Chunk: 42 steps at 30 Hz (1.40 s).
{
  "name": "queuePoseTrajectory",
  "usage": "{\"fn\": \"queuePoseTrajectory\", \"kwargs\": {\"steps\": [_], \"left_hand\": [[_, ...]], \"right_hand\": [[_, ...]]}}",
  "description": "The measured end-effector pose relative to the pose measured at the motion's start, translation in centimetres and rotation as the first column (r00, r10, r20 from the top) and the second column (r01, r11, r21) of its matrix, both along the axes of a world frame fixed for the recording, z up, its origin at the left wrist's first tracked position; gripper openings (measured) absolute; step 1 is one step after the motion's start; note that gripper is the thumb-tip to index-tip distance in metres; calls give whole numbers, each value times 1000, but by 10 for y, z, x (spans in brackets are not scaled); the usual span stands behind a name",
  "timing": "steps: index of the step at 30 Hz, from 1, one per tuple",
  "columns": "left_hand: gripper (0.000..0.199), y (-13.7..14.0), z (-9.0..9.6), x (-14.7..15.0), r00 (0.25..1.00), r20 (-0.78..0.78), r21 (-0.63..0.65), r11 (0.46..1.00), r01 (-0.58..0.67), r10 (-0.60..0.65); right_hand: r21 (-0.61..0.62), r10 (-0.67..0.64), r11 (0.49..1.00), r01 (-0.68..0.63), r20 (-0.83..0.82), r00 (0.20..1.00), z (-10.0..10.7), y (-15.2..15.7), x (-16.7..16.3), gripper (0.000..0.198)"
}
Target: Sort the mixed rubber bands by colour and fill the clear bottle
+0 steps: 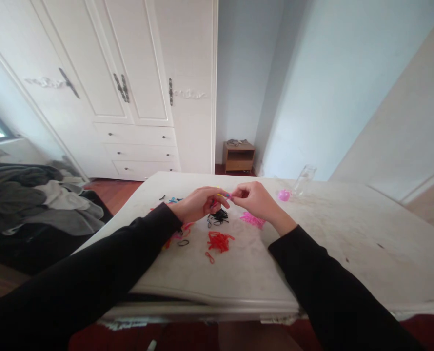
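"Over the white table [334, 258], between the two hands, I see some small bands [228, 196], pink and yellow, too blurred to count. How are they held?"

"Right hand [249, 197]: thumb and forefinger pinched together on a pink bit. Left hand [201, 203]: fingers curled, with specks of colour at the fingertips and palm, so it seems to grip bands too. How they loop around the fingers, I can't tell."

"How would they handle?"

"Next to weightless, I'd judge, soft and stretchy, a little clingy rather than slippery. Bending or squashing shouldn't hurt them, but a hard tug could snap one or send it springing off."

"And where would you take hold?"

"At the edge of the loop, between the pads of thumb and forefinger. An easy one to pick up would be the loose red band [211, 259], lying just beside the red heap [219, 241]. Bands inside the black heap [220, 216] or the pink heap [252, 220] may well tangle and drag others along."

"Any brands or writing?"

"None that I can read. No label shows on the clear jar [305, 181] or on the pink ball [284, 195] near it. Those curls on the wardrobe [144, 63] look like raised ornament, not letters."
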<state>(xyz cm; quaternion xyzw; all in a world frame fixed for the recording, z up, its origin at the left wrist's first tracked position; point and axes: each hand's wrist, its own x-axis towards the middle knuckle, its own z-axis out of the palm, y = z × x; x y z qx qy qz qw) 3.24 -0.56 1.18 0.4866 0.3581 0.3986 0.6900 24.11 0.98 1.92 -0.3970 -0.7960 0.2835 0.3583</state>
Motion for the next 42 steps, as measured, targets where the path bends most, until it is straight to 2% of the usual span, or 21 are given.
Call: {"fn": "queuePoseTrajectory", "kwargs": {"steps": [1, 3, 6, 9, 12, 17, 22, 28, 32, 36, 39, 42], "left_hand": [[13, 0, 2, -1, 1000, 11, -43, 999, -21, 21], [18, 0, 5, -1, 998, 19, -93, 994, -51, 53], [15, -2, 5, 1, 999, 4, -79, 996, -52, 52], [8, -5, 3, 4, 999, -37, 5, 1000, -6, 6], [20, -8, 1, 6, 997, -73, 120, 992, 26, -17], [33, -8, -3, 7, 984, -176, 293, 955, 43, 10], [33, -8, -5, 8, 977, -201, 371, 928, 12, 67], [32, -10, -3, 10, 977, -199, 363, 932, 7, 71], [31, -11, -2, 11, 976, -152, 368, 926, -88, 153], [31, -10, 0, 9, 977, -76, 277, 946, -171, 199], [29, -10, -1, 8, 982, -60, 211, 964, -161, 177], [26, -10, -2, 8, 986, -60, 188, 972, -142, 155]], "right_hand": [[-16, -12, 1000, 12, -4, 1000, 0, 3, 6, 14], [-55, -19, 998, 20, 17, 1000, 1, 8, 19, 12], [-99, -8, 995, 9, 19, 1000, 4, 10, 29, 14], [-111, 39, 993, -42, -30, 999, 4, 7, 25, 16], [-118, 69, 991, -70, -14, 998, 1, 4, 17, 13], [-112, 73, 991, -72, 5, 997, -4, 4, 13, 10], [-125, 100, 987, -102, -18, 995, -3, 3, 11, 11], [-149, 131, 980, -133, -27, 991, 0, -3, 8, 12], [-173, 125, 977, -128, -29, 992, 1, -2, 12, 14], [-123, 66, 991, -53, 102, 993, 3, 3, 25, 12], [-109, 69, 993, -49, 189, 980, 7, 6, 38, 10], [-144, 110, 987, -75, 249, 962, 11, 6, 46, 14]]}}
